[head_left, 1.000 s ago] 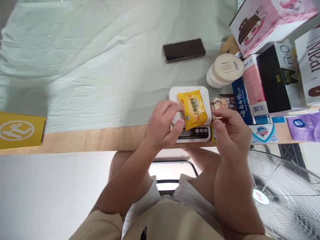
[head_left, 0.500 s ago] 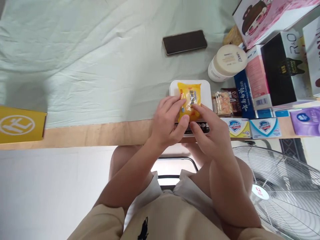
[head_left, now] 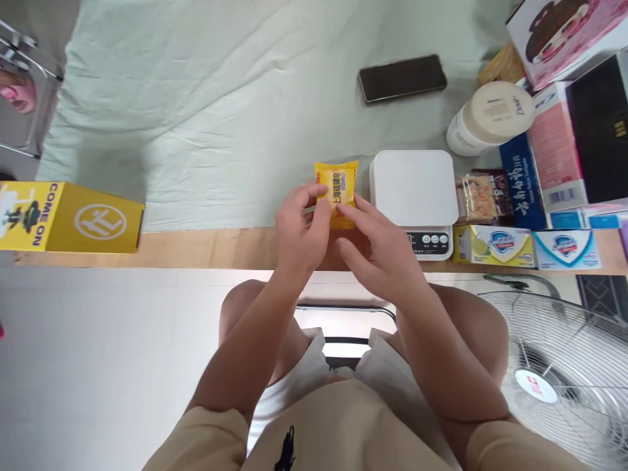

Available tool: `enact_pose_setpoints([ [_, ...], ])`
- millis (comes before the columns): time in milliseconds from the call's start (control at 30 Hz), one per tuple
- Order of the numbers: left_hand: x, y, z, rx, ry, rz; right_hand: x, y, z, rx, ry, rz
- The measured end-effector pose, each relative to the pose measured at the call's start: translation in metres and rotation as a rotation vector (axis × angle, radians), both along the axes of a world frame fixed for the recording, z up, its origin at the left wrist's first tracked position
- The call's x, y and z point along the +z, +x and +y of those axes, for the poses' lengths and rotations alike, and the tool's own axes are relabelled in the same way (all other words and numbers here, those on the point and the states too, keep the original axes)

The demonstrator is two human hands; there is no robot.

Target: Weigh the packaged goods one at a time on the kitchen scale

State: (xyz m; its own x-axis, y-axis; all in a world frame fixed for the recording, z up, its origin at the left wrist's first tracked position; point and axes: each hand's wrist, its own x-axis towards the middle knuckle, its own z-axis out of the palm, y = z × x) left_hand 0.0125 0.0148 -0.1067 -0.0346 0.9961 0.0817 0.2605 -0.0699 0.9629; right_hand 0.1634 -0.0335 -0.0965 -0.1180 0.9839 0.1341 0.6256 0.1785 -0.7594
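Observation:
A yellow wrapped bar of soap is held above the near edge of the cloth, left of the white kitchen scale. My left hand has it pinched by its left side, thumb in front. On the right side, fingertips of my right hand touch the wrapper, while that thumb stands apart below it. Nothing lies on the scale's plate; its button panel faces me.
Right of the scale sit snack packets, soap boxes, a white jar and a blue toothpaste box. A phone lies farther back. At left stands a yellow box. A fan is below right.
The soap has come off the scale and moved left in my hands. My view has shifted left, bringing more of the yellow box and a metal sink into sight.

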Motion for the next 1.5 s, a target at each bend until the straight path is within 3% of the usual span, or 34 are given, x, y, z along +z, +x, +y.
enact_pose_setpoints([
  [100,0.003,0.004,0.000,-0.026,-0.078,0.005,0.007,0.003,-0.005,-0.010,0.002,-0.009],
  [233,0.001,0.014,0.001,-0.090,-0.066,0.114,0.024,0.026,-0.013,-0.067,0.127,-0.006],
  [400,-0.010,0.030,0.006,0.008,0.020,0.289,0.026,0.086,-0.016,-0.370,0.188,-0.103],
  [533,-0.017,0.048,0.010,-0.004,0.159,0.335,0.014,0.128,-0.014,-0.640,0.093,-0.214],
  [633,-0.018,0.059,0.016,-0.002,0.144,0.354,0.011,0.142,-0.006,-0.712,-0.079,-0.318],
  [867,-0.015,0.060,0.024,-0.003,0.161,0.321,0.029,0.144,0.019,-0.576,-0.362,-0.485],
  [1133,-0.019,0.055,0.019,-0.040,0.474,0.238,0.026,0.138,0.030,-0.633,-0.448,-0.543],
  [1267,-0.019,0.056,0.017,-0.065,0.575,0.210,0.024,0.142,0.031,-0.749,-0.350,-0.438],
  [1367,-0.017,0.058,0.014,-0.068,0.584,0.231,0.024,0.137,0.025,-0.808,-0.141,-0.301],
  [1500,-0.014,0.063,0.008,-0.165,0.541,0.247,0.025,0.107,0.017,-0.611,0.045,-0.212],
])
